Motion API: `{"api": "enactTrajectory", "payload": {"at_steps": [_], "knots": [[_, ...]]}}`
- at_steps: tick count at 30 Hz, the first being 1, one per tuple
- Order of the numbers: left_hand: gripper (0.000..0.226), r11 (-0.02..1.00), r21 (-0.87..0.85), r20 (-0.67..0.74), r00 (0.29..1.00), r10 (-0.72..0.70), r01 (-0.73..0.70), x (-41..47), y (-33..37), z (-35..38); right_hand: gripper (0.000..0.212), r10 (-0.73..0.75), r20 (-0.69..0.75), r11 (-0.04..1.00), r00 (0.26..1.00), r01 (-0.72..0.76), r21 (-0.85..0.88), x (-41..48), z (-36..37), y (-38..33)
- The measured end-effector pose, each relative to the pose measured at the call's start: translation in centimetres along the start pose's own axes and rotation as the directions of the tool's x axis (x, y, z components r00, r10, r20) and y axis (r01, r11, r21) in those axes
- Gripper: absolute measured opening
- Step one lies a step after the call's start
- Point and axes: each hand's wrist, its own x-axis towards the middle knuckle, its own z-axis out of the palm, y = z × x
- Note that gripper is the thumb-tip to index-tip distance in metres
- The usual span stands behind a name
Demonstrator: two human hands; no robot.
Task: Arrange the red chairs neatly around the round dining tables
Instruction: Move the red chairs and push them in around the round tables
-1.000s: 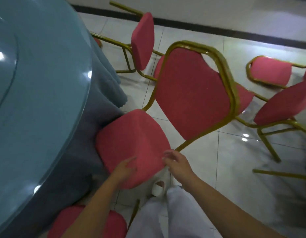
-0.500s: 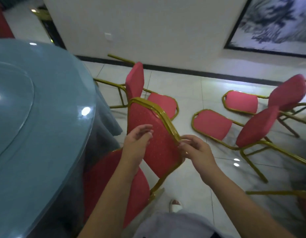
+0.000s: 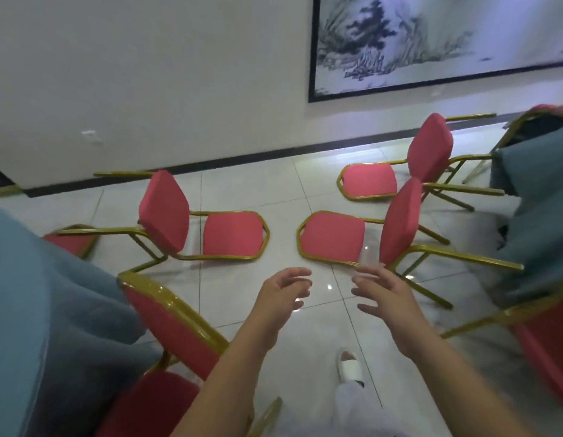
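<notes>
The person is turning away from the upright chair (image 3: 173, 326), which is now standing at the lower left with its seat pushed under the blue cloth (image 3: 53, 294) hanging from the tabletop. Half a second ago both hands were at the backrest of this chair, and one second ago they were pressing on its seat. Now they are not touching it any more, so I am judging that this chair is placed and finished.

The left hand (image 3: 283, 291) and the right hand (image 3: 384, 294) are both reaching forward over the floor (image 3: 274, 190). They are holding nothing, with the fingers loosely spread and a little bent, and a gap is staying between them.

The view is also lifting, and it is showing the work that is remaining. The left fallen chair (image 3: 233, 233) is lying on its back with the legs pointing toward the blue cloth. The middle fallen chair (image 3: 332, 238) is lying the same way, legs pointing to the right, and it is just beyond the right hand. The far fallen chair (image 3: 368, 181) is lying behind it, near the wall and near a second cloth (image 3: 542, 184) at the right edge.

In my judgement the hands are heading to the middle fallen chair as the next one. It needs a grip on the golden frame and a lift to its feet before it goes to a tabletop.
</notes>
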Motion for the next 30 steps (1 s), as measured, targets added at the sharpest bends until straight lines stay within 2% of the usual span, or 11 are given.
{"api": "enactTrajectory", "payload": {"at_steps": [3,6,8,14,19,22,26,30], "knots": [[0.02,0.976,0.166,0.021,0.989,-0.148,0.142,5.7,-0.2,2.5,0.018,0.032,0.017,0.999,0.999,-0.032,0.005,5.3,-3.2,-1.2],[0.023,0.918,0.268,-0.062,0.956,-0.287,0.292,10.7,0.3,3.6,0.019,0.046,0.031,0.999,0.998,-0.046,0.021,10.7,-6.0,-2.9],[0.025,0.894,0.275,-0.12,0.935,-0.334,0.354,13.5,1.3,4.0,0.018,0.084,0.047,0.996,0.995,-0.085,0.031,14.1,-7.6,-3.6],[0.031,0.893,0.224,-0.26,0.907,-0.33,0.389,19.7,4.0,4.0,0.012,0.212,0.086,0.976,0.974,-0.215,0.038,24.1,-7.6,-4.1],[0.034,0.891,0.143,-0.347,0.865,-0.363,0.432,23.7,5.4,0.7,0.013,0.257,0.298,0.966,0.919,-0.248,-0.07,31.2,-3.7,-5.9],[0.033,0.885,0.055,-0.417,0.816,-0.4,0.461,27.6,6.1,-2.6,0.01,0.259,0.315,0.965,0.913,-0.232,-0.122,37.0,-1.2,-8.0],[0.038,0.903,-0.061,-0.428,0.806,-0.408,0.425,35.7,6.9,-6.9,0.009,0.228,0.294,0.969,0.928,-0.185,-0.166,44.8,3.2,-10.7],[0.039,0.896,-0.142,-0.378,0.814,-0.442,0.421,44.8,9.5,-11.4,0.006,0.248,0.311,0.937,0.918,-0.146,-0.317,52.5,8.4,-14.6]]}}
